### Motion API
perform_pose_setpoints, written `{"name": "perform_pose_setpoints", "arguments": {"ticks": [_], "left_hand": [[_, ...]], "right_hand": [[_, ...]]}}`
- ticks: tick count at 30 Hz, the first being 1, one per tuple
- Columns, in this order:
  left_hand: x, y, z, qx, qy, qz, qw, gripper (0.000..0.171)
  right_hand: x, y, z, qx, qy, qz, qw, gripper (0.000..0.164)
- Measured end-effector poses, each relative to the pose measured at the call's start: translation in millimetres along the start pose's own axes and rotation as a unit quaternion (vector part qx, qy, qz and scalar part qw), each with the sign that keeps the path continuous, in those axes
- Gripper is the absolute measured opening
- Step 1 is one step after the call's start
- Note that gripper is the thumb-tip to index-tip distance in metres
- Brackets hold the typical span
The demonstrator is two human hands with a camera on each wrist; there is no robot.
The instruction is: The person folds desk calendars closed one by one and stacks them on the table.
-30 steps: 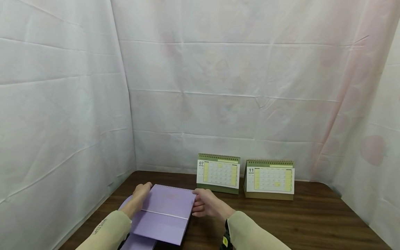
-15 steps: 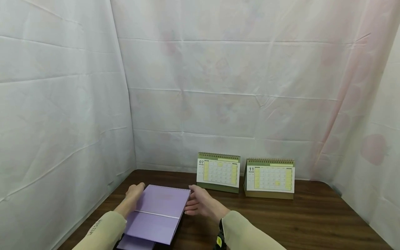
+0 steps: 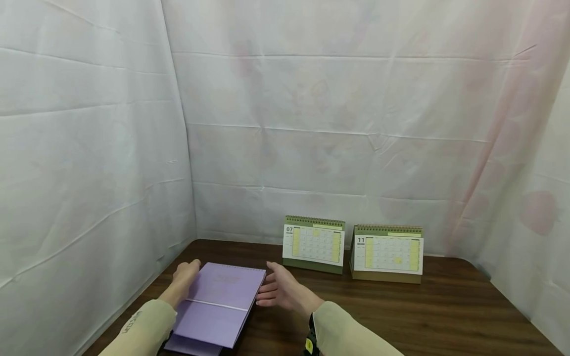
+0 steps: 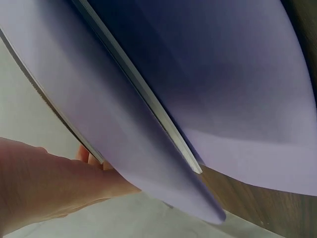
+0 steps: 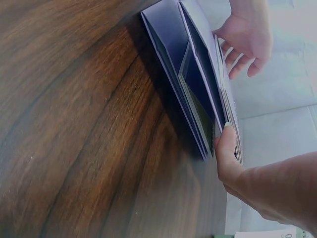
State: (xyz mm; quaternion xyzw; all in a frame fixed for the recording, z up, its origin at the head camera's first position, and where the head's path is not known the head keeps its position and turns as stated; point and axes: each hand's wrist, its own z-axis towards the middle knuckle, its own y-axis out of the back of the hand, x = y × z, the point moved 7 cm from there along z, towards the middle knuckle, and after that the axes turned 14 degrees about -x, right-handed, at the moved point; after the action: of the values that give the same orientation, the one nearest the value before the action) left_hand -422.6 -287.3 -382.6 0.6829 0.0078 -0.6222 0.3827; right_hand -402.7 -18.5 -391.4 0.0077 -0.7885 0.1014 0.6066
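Observation:
A purple spiral-bound desk calendar (image 3: 222, 289) with a pale band across it lies at the table's left side, its coil at the far edge. Beneath its near end another purple cover (image 3: 191, 344) sticks out; the right wrist view shows gaps between the purple boards. My left hand (image 3: 181, 282) is at the left edge, and the left wrist view shows its fingers partly hidden behind a board. Beside the right edge is my right hand (image 3: 282, 289), fingers straight and spread, thumb at the far corner. The right wrist view shows that thumb (image 5: 227, 144) against the edge.
Two green desk calendars stand at the back: one marked 07 (image 3: 313, 244), the other marked 11 (image 3: 387, 254) to its right. Pale cloth walls (image 3: 285, 123) enclose the back and sides of the brown wooden table (image 3: 356, 311).
The purple calendar has shifted left, and both hands have moved left with it. My right fingers, curled near the corner a second ago, have straightened and spread.

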Motion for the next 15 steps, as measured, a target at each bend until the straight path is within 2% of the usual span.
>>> {"name": "perform_pose_setpoints", "arguments": {"ticks": [9, 15], "left_hand": [[5.5, 6.8, 3.7, -0.005, 0.006, -0.009, 0.9999, 0.068], [7.8, 12.5, 6.8, -0.02, 0.004, 0.005, 0.9998, 0.066]], "right_hand": [[-3.2, -9.3, 1.2, 0.012, -0.004, 0.007, 1.0, 0.078], [-5.9, -15.9, 3.1, 0.021, -0.005, 0.015, 1.0, 0.078]]}}
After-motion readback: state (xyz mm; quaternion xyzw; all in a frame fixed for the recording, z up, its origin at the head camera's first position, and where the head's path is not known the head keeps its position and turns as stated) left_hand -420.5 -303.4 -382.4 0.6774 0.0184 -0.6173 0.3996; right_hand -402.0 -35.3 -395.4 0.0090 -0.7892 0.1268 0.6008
